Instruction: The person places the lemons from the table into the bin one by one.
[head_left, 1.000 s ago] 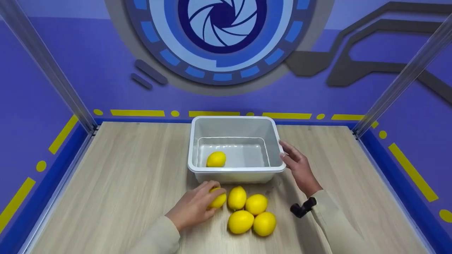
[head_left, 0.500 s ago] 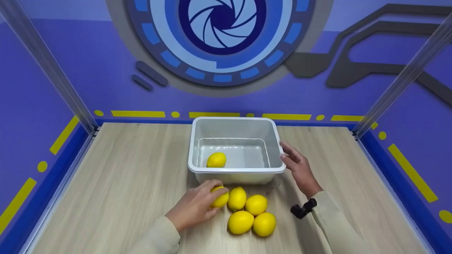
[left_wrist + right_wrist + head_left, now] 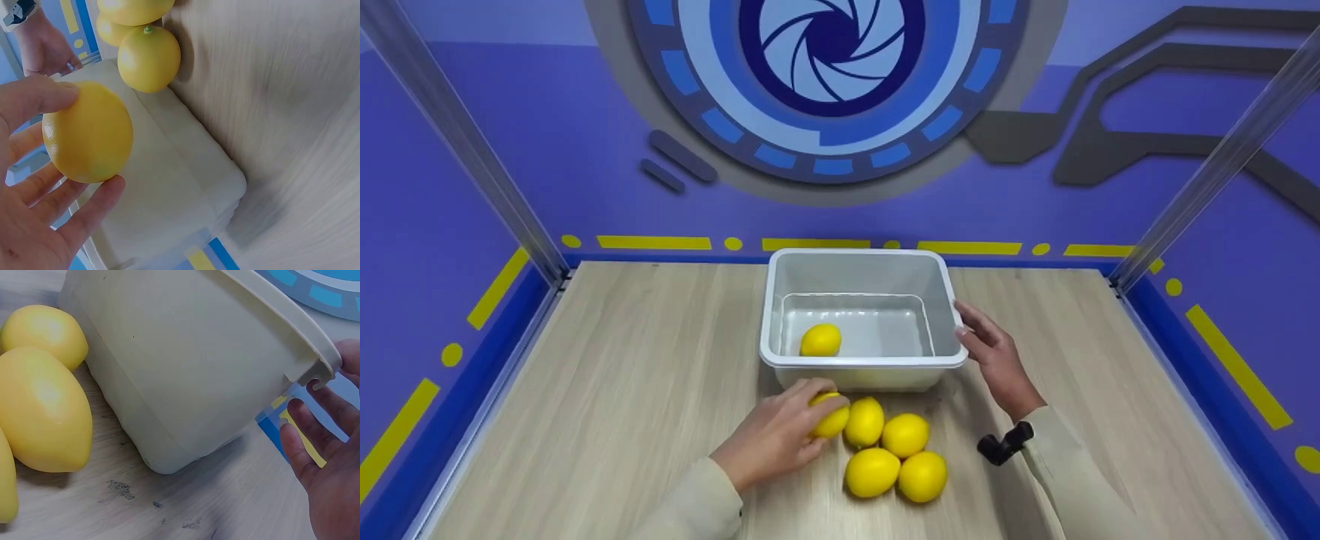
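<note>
Left wrist view: the left hand [image 3: 34, 216] has the held lemon [image 3: 90, 138] between thumb and fingertips, parted only as far as the fruit's own thickness. The palm stands off it, so the hold is all at the tips; to lift it well, I would set thumb and fingers opposite each other across the fat middle and press just enough that the smooth skin cannot turn. The head view places that lemon just in front of the tub [image 3: 862, 361], outside it, and seemingly right up against the nearest loose lemon [image 3: 864, 422]; the left wrist view shows a sliver of tub wall between the two. A straight rise before any sideways travel should spare the four loose lemons [image 3: 873, 472] a knock, with room left over the near rim. At the tub's right side is the right hand [image 3: 999, 371], its fingers spread; the right wrist view shows fingertips below the lip that the head view hides, though I cannot tell whether they pinch the rim or merely brace it. Light, even pressure there should be enough. Only the head view looks inside, where another lemon [image 3: 820, 340] lies on the tub's floor, towards the front left; both wrist views meet just the outer walls
</note>
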`<action>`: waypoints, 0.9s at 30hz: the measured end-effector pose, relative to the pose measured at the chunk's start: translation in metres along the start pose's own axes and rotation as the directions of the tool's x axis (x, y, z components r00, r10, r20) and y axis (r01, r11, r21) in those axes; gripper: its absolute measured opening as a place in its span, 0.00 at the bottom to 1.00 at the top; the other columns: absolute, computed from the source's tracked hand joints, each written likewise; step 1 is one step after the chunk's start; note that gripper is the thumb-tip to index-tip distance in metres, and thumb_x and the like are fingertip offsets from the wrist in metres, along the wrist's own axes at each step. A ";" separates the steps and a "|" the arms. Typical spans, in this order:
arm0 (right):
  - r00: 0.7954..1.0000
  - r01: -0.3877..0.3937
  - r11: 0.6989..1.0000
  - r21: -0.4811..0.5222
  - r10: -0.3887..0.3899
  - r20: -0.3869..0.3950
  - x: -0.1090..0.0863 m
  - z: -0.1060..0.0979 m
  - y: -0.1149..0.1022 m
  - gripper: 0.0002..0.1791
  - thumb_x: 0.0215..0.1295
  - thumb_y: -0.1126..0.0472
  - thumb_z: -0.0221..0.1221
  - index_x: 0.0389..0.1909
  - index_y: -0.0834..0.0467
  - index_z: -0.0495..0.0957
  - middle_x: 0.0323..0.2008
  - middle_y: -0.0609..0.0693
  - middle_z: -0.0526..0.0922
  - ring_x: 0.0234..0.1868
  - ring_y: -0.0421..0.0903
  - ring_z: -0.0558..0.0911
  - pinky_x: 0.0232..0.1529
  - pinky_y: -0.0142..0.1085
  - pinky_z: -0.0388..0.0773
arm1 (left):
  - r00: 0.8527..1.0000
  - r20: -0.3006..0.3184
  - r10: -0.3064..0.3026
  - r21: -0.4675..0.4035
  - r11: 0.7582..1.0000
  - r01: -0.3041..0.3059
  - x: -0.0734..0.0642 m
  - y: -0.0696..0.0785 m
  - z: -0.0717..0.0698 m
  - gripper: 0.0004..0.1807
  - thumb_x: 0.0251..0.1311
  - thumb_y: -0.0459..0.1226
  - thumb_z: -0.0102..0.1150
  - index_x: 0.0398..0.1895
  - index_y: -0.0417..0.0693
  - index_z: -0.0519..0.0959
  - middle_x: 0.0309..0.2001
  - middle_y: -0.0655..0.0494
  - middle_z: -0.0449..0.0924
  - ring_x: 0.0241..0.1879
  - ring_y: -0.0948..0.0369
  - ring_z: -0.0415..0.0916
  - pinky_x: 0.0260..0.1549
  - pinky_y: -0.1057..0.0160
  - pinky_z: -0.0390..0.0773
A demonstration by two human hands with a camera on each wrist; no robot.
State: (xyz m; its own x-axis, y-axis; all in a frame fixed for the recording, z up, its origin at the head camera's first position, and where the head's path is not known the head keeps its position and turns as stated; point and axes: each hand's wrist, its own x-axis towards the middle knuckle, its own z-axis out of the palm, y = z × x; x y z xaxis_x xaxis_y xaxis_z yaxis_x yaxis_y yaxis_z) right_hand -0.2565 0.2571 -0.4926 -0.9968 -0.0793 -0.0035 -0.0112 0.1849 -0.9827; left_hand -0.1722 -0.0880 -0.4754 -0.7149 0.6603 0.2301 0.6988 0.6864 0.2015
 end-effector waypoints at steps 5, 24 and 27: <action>1.000 -0.003 1.000 -0.008 0.003 0.006 0.000 0.000 -0.001 0.29 0.72 0.48 0.51 0.72 0.43 0.60 0.72 0.48 0.63 0.71 0.46 0.64 0.67 0.43 0.69 | 1.000 0.006 0.001 -0.011 1.000 -0.001 0.000 0.000 -0.002 0.27 0.56 0.40 0.65 0.61 0.58 0.72 0.60 0.55 0.71 0.53 0.59 0.73 0.43 0.61 0.82; 1.000 -0.008 1.000 -0.006 0.009 0.009 -0.001 0.000 0.000 0.30 0.71 0.47 0.51 0.72 0.44 0.60 0.72 0.48 0.63 0.71 0.46 0.65 0.59 0.29 0.74 | 0.999 -0.022 0.024 -0.023 0.999 -0.024 0.001 0.002 -0.010 0.26 0.56 0.40 0.65 0.60 0.57 0.73 0.59 0.54 0.72 0.53 0.59 0.74 0.46 0.62 0.82; 1.000 -0.008 1.000 -0.007 0.008 0.005 0.000 0.000 0.000 0.30 0.71 0.47 0.52 0.72 0.45 0.60 0.72 0.49 0.63 0.70 0.46 0.66 0.60 0.31 0.74 | 1.000 -0.018 0.020 -0.020 1.000 -0.020 0.001 0.003 -0.011 0.26 0.56 0.40 0.65 0.60 0.57 0.73 0.59 0.54 0.72 0.53 0.59 0.74 0.46 0.62 0.82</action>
State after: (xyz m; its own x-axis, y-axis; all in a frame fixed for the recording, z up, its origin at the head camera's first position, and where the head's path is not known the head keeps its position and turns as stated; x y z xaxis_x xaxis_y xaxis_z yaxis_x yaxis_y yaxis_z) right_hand -0.2561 0.2570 -0.4927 -0.9965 -0.0832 -0.0121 -0.0041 0.1927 -0.9813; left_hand -0.1710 -0.0885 -0.4646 -0.7004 0.6681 0.2514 0.7134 0.6667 0.2158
